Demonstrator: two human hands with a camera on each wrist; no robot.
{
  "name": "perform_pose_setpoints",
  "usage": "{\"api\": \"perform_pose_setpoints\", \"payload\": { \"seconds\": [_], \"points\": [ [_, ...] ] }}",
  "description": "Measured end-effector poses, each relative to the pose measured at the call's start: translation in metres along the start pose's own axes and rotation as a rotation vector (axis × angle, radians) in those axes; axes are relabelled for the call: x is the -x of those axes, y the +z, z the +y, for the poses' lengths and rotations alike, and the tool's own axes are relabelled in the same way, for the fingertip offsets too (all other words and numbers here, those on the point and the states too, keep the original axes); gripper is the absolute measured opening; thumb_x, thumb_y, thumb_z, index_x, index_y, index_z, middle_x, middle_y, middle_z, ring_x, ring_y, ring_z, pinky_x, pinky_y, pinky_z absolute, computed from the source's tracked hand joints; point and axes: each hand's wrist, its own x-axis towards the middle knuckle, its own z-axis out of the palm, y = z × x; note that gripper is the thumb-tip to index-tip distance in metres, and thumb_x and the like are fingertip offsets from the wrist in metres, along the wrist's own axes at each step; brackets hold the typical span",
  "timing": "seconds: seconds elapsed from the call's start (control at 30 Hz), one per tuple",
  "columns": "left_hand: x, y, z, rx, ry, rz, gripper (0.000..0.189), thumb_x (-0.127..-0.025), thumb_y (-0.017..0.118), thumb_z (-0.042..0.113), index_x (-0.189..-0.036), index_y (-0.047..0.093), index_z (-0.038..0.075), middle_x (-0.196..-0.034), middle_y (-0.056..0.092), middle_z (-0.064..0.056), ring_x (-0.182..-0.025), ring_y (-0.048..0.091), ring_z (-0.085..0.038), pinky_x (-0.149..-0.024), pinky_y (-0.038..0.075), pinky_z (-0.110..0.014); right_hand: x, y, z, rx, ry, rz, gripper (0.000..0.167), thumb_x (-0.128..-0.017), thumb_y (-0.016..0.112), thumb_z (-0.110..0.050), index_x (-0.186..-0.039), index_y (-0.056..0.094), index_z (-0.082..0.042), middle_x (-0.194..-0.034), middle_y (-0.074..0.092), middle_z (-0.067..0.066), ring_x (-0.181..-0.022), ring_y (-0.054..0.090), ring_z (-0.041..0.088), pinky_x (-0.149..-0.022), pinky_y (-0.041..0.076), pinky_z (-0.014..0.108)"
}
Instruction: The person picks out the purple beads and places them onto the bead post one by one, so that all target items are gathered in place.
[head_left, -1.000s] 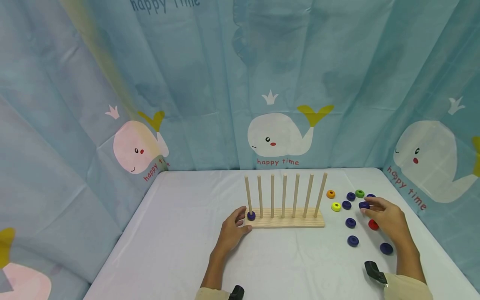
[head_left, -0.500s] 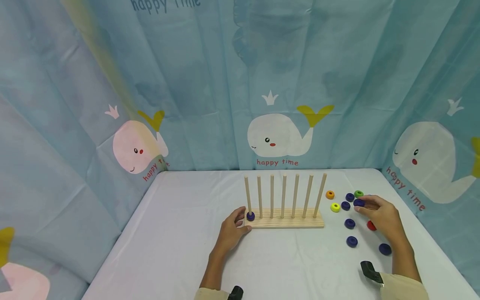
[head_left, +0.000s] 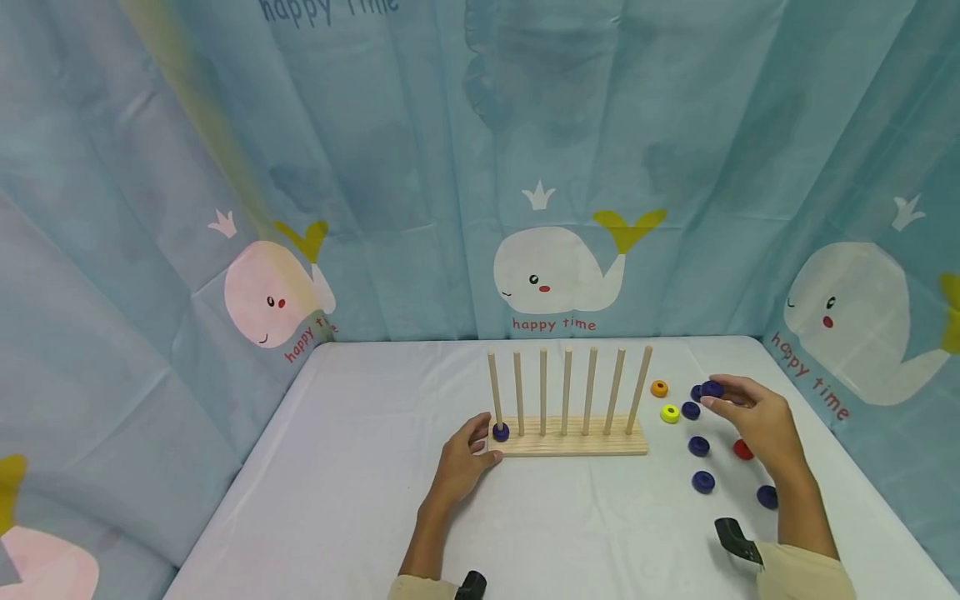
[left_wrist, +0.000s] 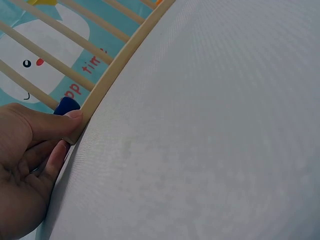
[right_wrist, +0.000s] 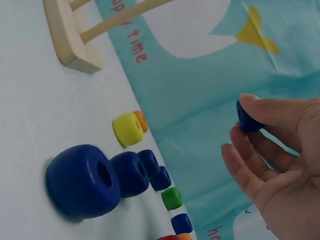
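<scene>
A wooden peg stand (head_left: pixel 570 448) with a row of upright pegs stands on the white-covered table. My left hand (head_left: pixel 459 467) grips its left end, the thumb at the front edge in the left wrist view. One dark blue bead (head_left: pixel 500 432) sits at the foot of the leftmost peg, beside those fingers. On the right, my right hand (head_left: pixel 772 429) pinches another dark blue bead (right_wrist: pixel 247 118) between thumb and fingertips, held above the table. Loose blue beads (head_left: pixel 699 447) and a red bead (head_left: pixel 742 450) lie beneath and around this hand.
A yellow bead (head_left: pixel 670 413) and an orange bead (head_left: pixel 659 388) lie just right of the stand. The right wrist view also shows a green bead (right_wrist: pixel 171 198) among the blue ones. A blue whale-print curtain (head_left: pixel 420 250) hangs behind the table.
My right hand has lifted the blue bead and carried it a little left and up in the head view. The left hand keeps its grip on the stand.
</scene>
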Motion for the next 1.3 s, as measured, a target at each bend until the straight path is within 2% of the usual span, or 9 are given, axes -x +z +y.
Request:
{"api": "perform_pose_setpoints", "payload": {
  "seconds": [0.17, 0.23, 0.33, 0.4, 0.5, 0.6, 0.83, 1.13, 1.3],
  "points": [
    [0.002, 0.001, 0.001, 0.021, -0.008, -0.007, 0.07, -0.091, 0.081, 0.006, -0.155, 0.052, 0.008, -0.147, 0.061, -0.019, -0.136, 0.06, -0.038, -0.115, 0.052, -0.045, 0.005, -0.003, -0.007, -0.002, 0.004, 0.025, 0.065, -0.103, 0.068, -0.047, -0.149, 0.058, -0.003, -0.139, 0.065, 0.028, -0.13, 0.059, 0.046, -0.105, 0.049, 0.072],
    [0.004, 0.001, 0.001, 0.019, -0.008, -0.005, 0.07, -0.091, 0.081, 0.006, -0.155, 0.053, 0.008, -0.147, 0.061, -0.019, -0.136, 0.06, -0.038, -0.115, 0.053, -0.045, 0.006, -0.004, -0.011, 0.003, -0.003, 0.04, 0.065, -0.101, 0.069, -0.05, -0.148, 0.06, -0.005, -0.136, 0.067, 0.025, -0.124, 0.064, 0.033, -0.104, 0.054, 0.066],
    [0.005, 0.001, 0.0, 0.013, -0.014, 0.003, 0.07, -0.091, 0.082, 0.005, -0.155, 0.053, 0.009, -0.147, 0.061, -0.019, -0.135, 0.06, -0.038, -0.115, 0.053, -0.045, 0.007, -0.004, -0.016, 0.007, -0.021, 0.059, 0.064, -0.1, 0.071, -0.052, -0.146, 0.063, -0.008, -0.129, 0.072, 0.017, -0.108, 0.065, 0.003, -0.098, 0.063, 0.037],
    [0.005, 0.0, -0.001, 0.011, -0.016, 0.004, 0.07, -0.091, 0.082, 0.005, -0.155, 0.053, 0.009, -0.147, 0.061, -0.019, -0.135, 0.06, -0.038, -0.115, 0.053, -0.045, 0.006, -0.004, -0.017, 0.001, -0.036, 0.072, 0.063, -0.099, 0.072, -0.051, -0.145, 0.065, -0.008, -0.122, 0.075, 0.009, -0.1, 0.057, -0.012, -0.088, 0.061, 0.017],
    [0.005, 0.0, -0.002, 0.013, -0.009, 0.001, 0.07, -0.091, 0.081, 0.005, -0.155, 0.052, 0.008, -0.148, 0.06, -0.019, -0.136, 0.059, -0.038, -0.115, 0.052, -0.044, 0.006, -0.003, -0.02, -0.032, -0.067, 0.098, 0.06, -0.099, 0.073, -0.048, -0.143, 0.066, -0.008, -0.115, 0.074, -0.003, -0.096, 0.055, -0.017, -0.08, 0.049, 0.0],
    [0.005, -0.001, -0.001, 0.014, 0.001, 0.001, 0.07, -0.092, 0.08, 0.004, -0.155, 0.052, 0.007, -0.148, 0.06, -0.019, -0.137, 0.059, -0.037, -0.115, 0.052, -0.043, 0.006, -0.003, -0.023, -0.057, -0.102, 0.124, 0.058, -0.1, 0.074, -0.044, -0.143, 0.066, -0.006, -0.115, 0.071, -0.005, -0.098, 0.056, -0.017, -0.08, 0.047, -0.003],
    [0.004, -0.002, 0.0, 0.013, 0.011, 0.004, 0.069, -0.092, 0.08, 0.005, -0.155, 0.052, 0.007, -0.146, 0.062, -0.019, -0.135, 0.06, -0.036, -0.114, 0.053, -0.043, 0.009, -0.004, -0.034, -0.09, -0.187, 0.154, 0.052, -0.101, 0.075, -0.034, -0.143, 0.065, -0.005, -0.126, 0.066, 0.002, -0.105, 0.055, -0.017, -0.083, 0.049, -0.002],
    [0.003, -0.002, 0.0, 0.007, 0.014, 0.003, 0.069, -0.092, 0.08, 0.005, -0.155, 0.052, 0.007, -0.147, 0.061, -0.019, -0.136, 0.06, -0.036, -0.114, 0.053, -0.043, 0.013, -0.004, -0.053, -0.093, -0.245, 0.144, 0.047, -0.103, 0.072, -0.026, -0.143, 0.065, -0.003, -0.134, 0.062, 0.019, -0.101, 0.054, -0.023, -0.085, 0.047, -0.002],
    [0.002, -0.002, 0.001, 0.013, 0.017, 0.0, 0.068, -0.093, 0.079, 0.006, -0.156, 0.052, 0.008, -0.149, 0.06, -0.018, -0.136, 0.059, -0.036, -0.114, 0.053, -0.045, 0.014, -0.003, -0.063, -0.089, -0.26, 0.163, 0.047, -0.102, 0.073, -0.026, -0.143, 0.064, -0.003, -0.13, 0.065, 0.014, -0.1, 0.056, -0.022, -0.087, 0.046, -0.003]
  ]
}}
